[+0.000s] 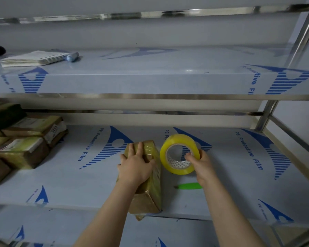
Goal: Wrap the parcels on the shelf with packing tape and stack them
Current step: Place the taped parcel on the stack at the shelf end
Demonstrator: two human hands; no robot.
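Observation:
A brown parcel (150, 191) wrapped in glossy tape lies lengthwise on the middle shelf (78, 184), its near end jutting past the front edge. My left hand (136, 164) rests flat on top of the parcel, fingers spread and pointing away from me. Just right of the parcel, my right hand (198, 163) grips a roll of yellow packing tape (178, 154), held upright with fingers through its core. Whether a strip of tape runs from roll to parcel is unclear.
A stack of taped parcels (23, 139) fills the shelf's left end. A green cutter (189, 185) lies near the front edge under my right wrist. On the upper shelf sit a notebook (32, 58) and a blue marker (72, 56). Steel posts (268, 114) rise at right.

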